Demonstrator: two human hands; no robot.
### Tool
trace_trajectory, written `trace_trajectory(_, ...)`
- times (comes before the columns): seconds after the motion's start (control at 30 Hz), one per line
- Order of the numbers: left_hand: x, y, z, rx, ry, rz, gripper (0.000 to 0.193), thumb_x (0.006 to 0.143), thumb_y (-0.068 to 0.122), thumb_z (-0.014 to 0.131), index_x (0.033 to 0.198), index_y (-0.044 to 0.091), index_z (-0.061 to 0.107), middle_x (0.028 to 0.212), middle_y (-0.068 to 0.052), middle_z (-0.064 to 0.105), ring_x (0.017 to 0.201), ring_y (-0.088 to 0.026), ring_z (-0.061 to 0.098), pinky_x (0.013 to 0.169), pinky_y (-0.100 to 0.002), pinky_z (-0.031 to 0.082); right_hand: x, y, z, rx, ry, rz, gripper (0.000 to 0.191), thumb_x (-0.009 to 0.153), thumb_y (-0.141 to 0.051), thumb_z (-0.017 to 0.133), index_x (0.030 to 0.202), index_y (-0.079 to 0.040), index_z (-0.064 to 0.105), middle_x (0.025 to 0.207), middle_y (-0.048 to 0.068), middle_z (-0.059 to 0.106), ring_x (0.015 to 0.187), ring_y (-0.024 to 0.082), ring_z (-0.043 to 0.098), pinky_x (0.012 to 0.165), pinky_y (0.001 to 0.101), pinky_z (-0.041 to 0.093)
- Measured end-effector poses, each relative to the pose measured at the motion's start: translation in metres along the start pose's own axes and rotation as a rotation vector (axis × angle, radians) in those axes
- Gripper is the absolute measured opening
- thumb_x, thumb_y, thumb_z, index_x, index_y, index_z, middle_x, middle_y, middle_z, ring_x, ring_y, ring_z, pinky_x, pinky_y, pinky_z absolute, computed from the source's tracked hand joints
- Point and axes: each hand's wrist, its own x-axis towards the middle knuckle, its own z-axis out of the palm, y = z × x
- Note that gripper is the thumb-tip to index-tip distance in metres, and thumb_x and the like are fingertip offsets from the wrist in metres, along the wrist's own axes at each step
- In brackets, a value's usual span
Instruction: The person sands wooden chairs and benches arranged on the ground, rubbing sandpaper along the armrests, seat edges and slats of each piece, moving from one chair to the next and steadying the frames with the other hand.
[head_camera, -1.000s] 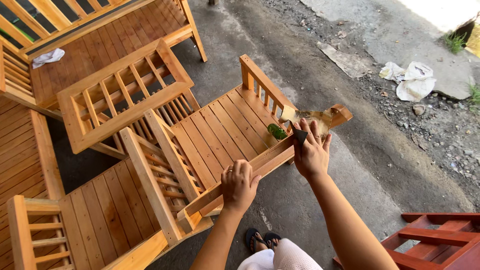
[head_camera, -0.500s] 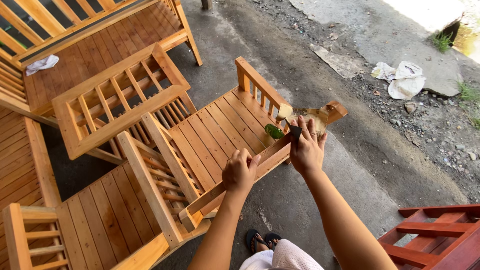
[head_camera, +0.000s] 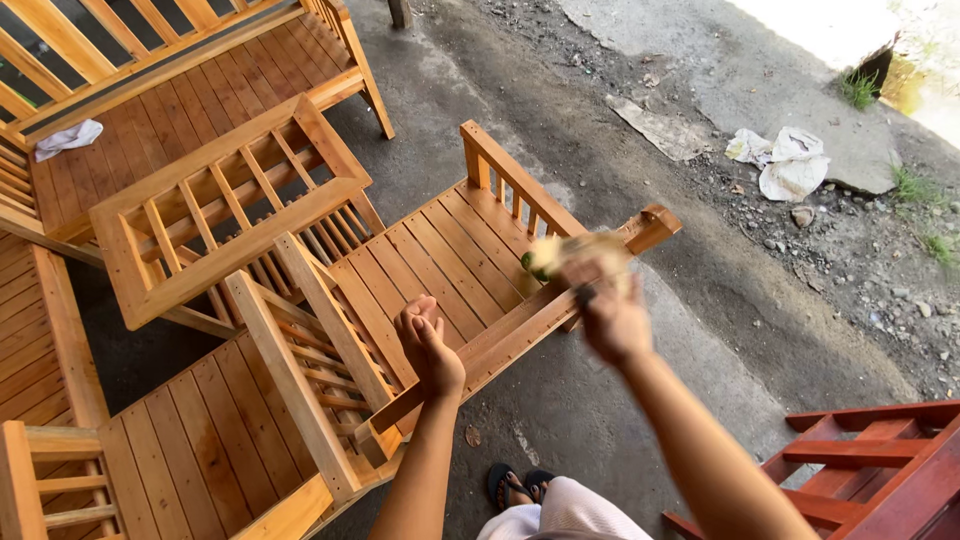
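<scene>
A wooden slatted chair (head_camera: 430, 250) lies tipped in front of me on the concrete. My left hand (head_camera: 430, 345) rests closed on its front rail (head_camera: 500, 340). My right hand (head_camera: 605, 310) is raised over the same rail further right, blurred by motion, and grips a pale yellow cloth or sponge (head_camera: 560, 255) with a green patch. The cloth hangs just above the seat slats near the chair's end post (head_camera: 655, 225).
More slatted wooden chairs stand to the left (head_camera: 210, 215) and at the back (head_camera: 190, 100). A red-painted wooden frame (head_camera: 880, 470) sits at the bottom right. White crumpled cloth (head_camera: 785, 160) lies on the gravel. My sandalled feet (head_camera: 515, 485) are below.
My right hand has lifted off the rail and swung up with the cloth, now blurred. My left hand stays on the rail. The view has shifted slightly.
</scene>
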Motion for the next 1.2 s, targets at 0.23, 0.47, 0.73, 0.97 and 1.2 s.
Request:
trace_trajectory(0.23, 0.002, 0.002, -0.003, -0.101, -0.102, 0.022, 0.071, 0.104, 0.062, 0.031, 0.137, 0.002, 0.047, 0.146, -0.018, 0.046, 0.143, -0.035, 0.046, 0.121, -0.053, 0.031, -0.029, -0.083, 0.015, 0.020, 0.374, -0.293, 0.059, 0.083, -0.006, 0.058, 0.141, -0.014, 0.058, 0.154, 0.005, 0.054, 0.150, 0.028, 0.043, 0.123, 0.0642, 0.022)
trace_trajectory(0.47, 0.007, -0.014, -0.009, -0.224, -0.027, -0.064, 0.068, 0.104, 0.060, 0.032, 0.140, 0.003, 0.045, 0.152, -0.018, 0.044, 0.149, -0.033, 0.039, 0.124, -0.054, 0.020, -0.026, -0.044, 0.026, 0.067, 0.038, -0.298, 0.063, 0.091, -0.009, 0.055, 0.153, -0.019, 0.048, 0.154, 0.015, 0.050, 0.135, 0.034, 0.048, 0.115, 0.0643, 0.024)
trace_trajectory(0.73, 0.004, -0.017, -0.004, -0.110, -0.005, -0.032, 0.069, 0.106, 0.059, 0.023, 0.138, 0.003, 0.049, 0.144, -0.018, 0.053, 0.146, -0.031, 0.043, 0.124, -0.050, 0.023, -0.022, -0.071, 0.022, -0.014, 0.254, -0.306, 0.067, 0.083, -0.007, 0.059, 0.150, -0.013, 0.050, 0.162, 0.007, 0.045, 0.154, 0.030, 0.032, 0.125, 0.0625, 0.019)
trace_trajectory(0.97, 0.022, -0.014, -0.016, 0.106, 0.205, 0.011, 0.058, 0.110, 0.049, 0.028, 0.121, 0.002, 0.061, 0.127, -0.014, 0.065, 0.131, -0.029, 0.058, 0.117, -0.039, 0.040, -0.001, -0.032, 0.018, 0.256, 0.034, -0.548, 0.055, 0.095, -0.020, 0.058, 0.149, -0.015, 0.052, 0.157, 0.006, 0.048, 0.149, 0.025, 0.036, 0.119, 0.0540, 0.025)
trace_trajectory(1.2, 0.011, 0.010, 0.046, 0.186, 0.085, -0.095, 0.045, 0.093, 0.019, 0.059, 0.135, 0.003, 0.053, 0.144, -0.014, 0.054, 0.143, -0.029, 0.045, 0.117, -0.043, 0.033, 0.057, 0.042, -0.002, 0.444, 0.369, -0.409, 0.037, 0.094, -0.011, 0.056, 0.130, -0.004, 0.063, 0.137, 0.016, 0.060, 0.132, 0.035, 0.053, 0.110, 0.0514, 0.045)
